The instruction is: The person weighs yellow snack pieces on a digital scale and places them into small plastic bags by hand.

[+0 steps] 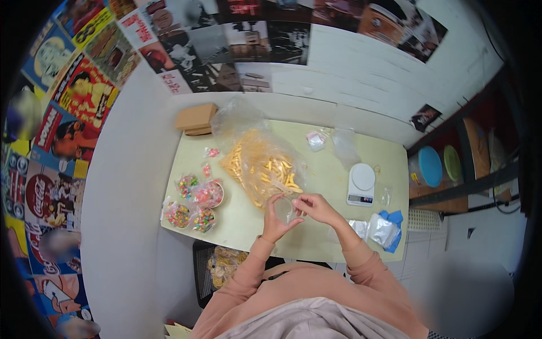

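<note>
My left hand (276, 222) is wrapped around a small clear plastic bag or cup (284, 210), its round mouth held wide. The fingertips of my right hand (315, 208) pinch its right rim. Just beyond both hands lies a large clear plastic bag (271, 159) filled with yellow stick-shaped snacks (277, 169). A white digital kitchen scale (363, 177) stands to the right, with nothing on its round platform. Colourful candies in cups and bags (207, 193) are grouped at the left of the pale green table (245, 235).
Cardboard boxes (196, 117) stand at the back left. Small plastic bags (316, 140) lie at the back, and bag packs (384, 231) on blue material lie front right. A black basket (202, 271) with packed snacks is below the front edge. Shelves with lidded tubs (430, 166) stand right.
</note>
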`<state>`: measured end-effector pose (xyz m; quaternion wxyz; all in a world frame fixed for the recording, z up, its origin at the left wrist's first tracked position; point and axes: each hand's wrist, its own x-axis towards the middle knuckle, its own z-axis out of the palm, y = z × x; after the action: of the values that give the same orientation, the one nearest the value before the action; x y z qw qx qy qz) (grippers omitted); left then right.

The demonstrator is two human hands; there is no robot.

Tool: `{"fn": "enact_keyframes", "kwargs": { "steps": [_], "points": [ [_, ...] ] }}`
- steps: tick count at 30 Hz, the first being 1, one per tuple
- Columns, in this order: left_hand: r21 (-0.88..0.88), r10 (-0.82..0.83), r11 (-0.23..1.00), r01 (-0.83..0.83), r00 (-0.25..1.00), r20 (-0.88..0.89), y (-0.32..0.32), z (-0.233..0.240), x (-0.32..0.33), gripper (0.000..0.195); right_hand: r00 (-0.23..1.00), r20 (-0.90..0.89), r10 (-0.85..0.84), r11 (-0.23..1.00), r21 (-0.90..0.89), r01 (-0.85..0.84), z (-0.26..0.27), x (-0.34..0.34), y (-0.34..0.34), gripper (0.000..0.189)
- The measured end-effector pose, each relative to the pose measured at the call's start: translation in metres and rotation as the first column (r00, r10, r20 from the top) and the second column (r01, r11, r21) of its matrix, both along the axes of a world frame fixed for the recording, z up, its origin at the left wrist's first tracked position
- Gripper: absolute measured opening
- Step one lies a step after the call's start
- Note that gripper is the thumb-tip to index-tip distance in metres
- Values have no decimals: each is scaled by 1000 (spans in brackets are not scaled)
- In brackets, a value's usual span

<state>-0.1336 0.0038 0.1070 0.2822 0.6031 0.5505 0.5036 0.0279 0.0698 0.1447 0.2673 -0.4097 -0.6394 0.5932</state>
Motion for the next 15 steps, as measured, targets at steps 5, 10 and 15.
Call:
{"fn": "enact_keyframes", "kwargs": {
  "steps": [5, 10, 15],
  "points": [
    [-22, 267, 963, -267, 964, -21, -13, -7, -61, 91, 791, 548, -272, 877, 480, -31, -65, -46, 39, 21],
    [-163, 361, 908, -386, 918, -166, -8, -50, -120, 97, 781, 583, -223, 892, 446, -78, -85, -81, 47, 18],
    [-252, 140, 959, -134, 990, 9, 30, -82, -136, 101, 664, 661, -349, 789, 590, -173, -55, -99, 73, 18]
  ]
}}
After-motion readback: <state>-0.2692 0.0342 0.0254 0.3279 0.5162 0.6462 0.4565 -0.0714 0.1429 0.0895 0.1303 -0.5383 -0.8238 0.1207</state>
